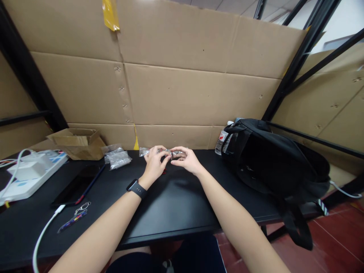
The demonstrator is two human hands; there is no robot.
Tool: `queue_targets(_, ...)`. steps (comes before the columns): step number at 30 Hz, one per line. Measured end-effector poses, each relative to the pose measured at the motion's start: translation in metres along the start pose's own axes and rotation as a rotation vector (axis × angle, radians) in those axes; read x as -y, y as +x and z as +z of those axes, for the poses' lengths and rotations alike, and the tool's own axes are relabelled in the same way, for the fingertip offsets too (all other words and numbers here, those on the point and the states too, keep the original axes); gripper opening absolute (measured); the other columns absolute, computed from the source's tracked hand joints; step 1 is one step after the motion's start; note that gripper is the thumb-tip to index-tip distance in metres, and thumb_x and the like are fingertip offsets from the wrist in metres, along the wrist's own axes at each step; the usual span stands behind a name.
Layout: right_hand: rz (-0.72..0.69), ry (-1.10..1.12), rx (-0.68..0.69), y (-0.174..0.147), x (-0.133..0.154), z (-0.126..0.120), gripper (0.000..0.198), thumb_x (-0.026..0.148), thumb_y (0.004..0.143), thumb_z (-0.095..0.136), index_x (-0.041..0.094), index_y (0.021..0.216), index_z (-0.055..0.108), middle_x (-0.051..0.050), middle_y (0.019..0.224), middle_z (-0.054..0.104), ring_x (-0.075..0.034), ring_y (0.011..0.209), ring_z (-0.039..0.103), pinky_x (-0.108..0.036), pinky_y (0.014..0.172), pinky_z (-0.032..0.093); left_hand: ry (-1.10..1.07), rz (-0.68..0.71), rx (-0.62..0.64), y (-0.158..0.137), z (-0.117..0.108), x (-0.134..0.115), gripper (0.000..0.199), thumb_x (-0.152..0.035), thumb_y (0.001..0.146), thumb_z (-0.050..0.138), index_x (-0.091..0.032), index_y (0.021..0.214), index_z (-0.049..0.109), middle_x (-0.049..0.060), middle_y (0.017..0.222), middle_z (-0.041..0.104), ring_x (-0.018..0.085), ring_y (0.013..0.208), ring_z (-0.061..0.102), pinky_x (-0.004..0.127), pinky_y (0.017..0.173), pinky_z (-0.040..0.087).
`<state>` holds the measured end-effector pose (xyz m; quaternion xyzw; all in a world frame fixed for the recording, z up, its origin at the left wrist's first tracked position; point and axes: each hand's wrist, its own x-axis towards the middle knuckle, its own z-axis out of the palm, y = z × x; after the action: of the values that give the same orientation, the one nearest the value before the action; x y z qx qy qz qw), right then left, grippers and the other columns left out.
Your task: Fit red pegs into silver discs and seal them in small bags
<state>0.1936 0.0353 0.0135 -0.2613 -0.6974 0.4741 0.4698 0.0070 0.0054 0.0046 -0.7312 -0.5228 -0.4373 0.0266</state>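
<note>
My left hand (156, 163), with a dark watch (136, 188) on its wrist, is above the black table near the cardboard wall. Its thumb and fingers are closed in a pinch. Facing it, my right hand (187, 160) has its fingers and thumb curled together. A small shiny item (171, 154) shows between the two sets of fingertips; it is too small and too covered to name. Clear plastic wrapping (143, 151) sticks out behind my left hand. Something small and red (164, 171) is partly visible under the left fingers.
An open cardboard box (82, 146), a pile of clear plastic bags (118, 158), a dark tablet (78, 184), a keyring (74, 220) and a power strip (36, 178) are on the left. At right, a black backpack (273, 163) stands beside a water bottle (220, 142).
</note>
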Motion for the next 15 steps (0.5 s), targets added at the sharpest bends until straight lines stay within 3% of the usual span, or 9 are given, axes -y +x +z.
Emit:
queue_targets(9,-0.01,0.077,0.006,-0.0002,0.0023,0.0019,0.055,0.027,0.062,0.089,0.024,0.112,0.067,-0.006,0.122,0.069,-0.019,0.099,0.071,-0.038,0.096,0.056,0.024,0.007,-0.033,-0.0006,-0.0026,-0.0019,0.014,-0.034,0.093,0.06,-0.028,0.095,0.072,0.007,0.124,0.059,0.031,0.12,0.048,0.047,0.097,0.035)
queue_targets(15,0.029,0.093,-0.038,0.0009,-0.0039,0.0091,0.044,0.035,0.064,0.088,0.022,0.099,0.064,-0.006,0.114,0.072,-0.018,0.091,0.073,-0.037,0.091,0.057,0.067,0.019,-0.046,-0.0008,-0.0023,0.0003,0.014,-0.033,0.093,0.059,-0.028,0.096,0.072,0.007,0.124,0.059,0.031,0.121,0.047,0.048,0.097,0.034)
